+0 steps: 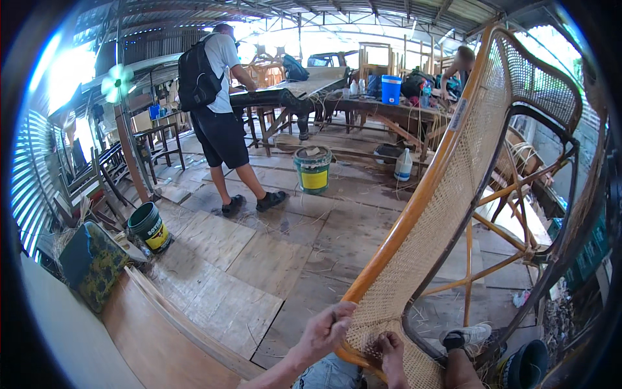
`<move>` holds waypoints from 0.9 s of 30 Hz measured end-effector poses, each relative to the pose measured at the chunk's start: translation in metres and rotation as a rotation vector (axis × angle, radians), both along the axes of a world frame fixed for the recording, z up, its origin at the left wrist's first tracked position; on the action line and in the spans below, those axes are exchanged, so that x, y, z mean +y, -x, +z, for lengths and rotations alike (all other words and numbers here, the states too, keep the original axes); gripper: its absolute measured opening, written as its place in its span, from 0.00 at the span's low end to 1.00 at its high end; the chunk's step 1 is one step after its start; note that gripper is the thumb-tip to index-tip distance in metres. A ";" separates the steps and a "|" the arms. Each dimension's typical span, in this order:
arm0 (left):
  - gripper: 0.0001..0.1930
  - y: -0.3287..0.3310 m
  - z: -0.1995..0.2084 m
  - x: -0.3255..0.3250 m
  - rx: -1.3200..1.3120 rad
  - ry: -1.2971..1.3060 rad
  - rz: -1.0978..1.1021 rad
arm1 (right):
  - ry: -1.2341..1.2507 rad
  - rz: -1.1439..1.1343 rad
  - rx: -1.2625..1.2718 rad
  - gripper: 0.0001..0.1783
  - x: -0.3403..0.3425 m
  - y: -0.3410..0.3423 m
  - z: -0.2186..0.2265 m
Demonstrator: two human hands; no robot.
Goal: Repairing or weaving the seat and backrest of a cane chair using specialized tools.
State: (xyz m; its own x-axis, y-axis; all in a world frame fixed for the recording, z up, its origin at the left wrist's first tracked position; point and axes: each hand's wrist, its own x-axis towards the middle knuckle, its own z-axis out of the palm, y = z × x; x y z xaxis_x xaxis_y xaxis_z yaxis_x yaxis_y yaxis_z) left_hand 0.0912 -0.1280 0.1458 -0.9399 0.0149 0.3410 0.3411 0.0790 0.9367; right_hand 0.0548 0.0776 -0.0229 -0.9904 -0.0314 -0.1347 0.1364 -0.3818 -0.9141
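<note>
Closest to me, the left hand (328, 327) is curling its fingers beside the orange wooden rail (414, 222) of a cane-woven furniture frame (409, 264); the right hand (392, 356) is bunching its fingertips against the weave. I cannot tell whether either is grasping a strand. Their frame is slanting upward along the right side of the floor (272, 266), its near end lying under the hands. Beyond, a person (225, 107) wearing a black backpack (196, 76) is bending over a worktop (324, 84).
</note>
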 end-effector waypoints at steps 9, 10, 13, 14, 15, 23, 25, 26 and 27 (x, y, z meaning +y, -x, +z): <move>0.17 0.035 0.003 0.007 0.171 0.613 0.564 | 0.243 -0.005 -0.194 0.05 0.010 -0.004 -0.008; 0.17 0.037 -0.002 0.007 0.180 0.614 0.550 | 0.264 0.009 -0.173 0.05 0.010 -0.002 -0.013; 0.16 0.041 -0.018 0.003 0.117 0.554 0.579 | 0.254 0.020 -0.144 0.05 0.008 0.003 -0.026; 0.16 0.038 -0.022 0.003 0.130 0.568 0.583 | 0.231 0.042 -0.127 0.05 0.006 0.002 -0.025; 0.17 0.036 -0.026 0.003 0.149 0.537 0.619 | 0.213 0.073 -0.148 0.05 0.007 0.001 -0.022; 0.17 0.032 -0.053 -0.003 0.030 0.207 0.520 | 0.101 0.222 -0.297 0.06 0.015 0.011 -0.013; 0.17 0.027 -0.047 0.003 0.025 0.145 0.512 | 0.124 0.240 -0.312 0.06 0.017 0.010 -0.011; 0.17 0.027 -0.045 0.005 0.016 0.149 0.511 | 0.145 0.250 -0.308 0.06 0.019 0.009 -0.012; 0.18 0.027 -0.045 0.006 0.012 0.108 0.501 | 0.167 0.260 -0.304 0.06 0.020 0.009 -0.013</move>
State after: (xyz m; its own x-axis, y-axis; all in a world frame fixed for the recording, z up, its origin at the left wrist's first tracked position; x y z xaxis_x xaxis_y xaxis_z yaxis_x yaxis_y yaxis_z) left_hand 0.0638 -0.1220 0.1009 -0.8366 -0.4009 0.3733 0.2470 0.3321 0.9103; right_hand 0.0462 0.0976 -0.0363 -0.8629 -0.3203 -0.3910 0.5009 -0.4384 -0.7463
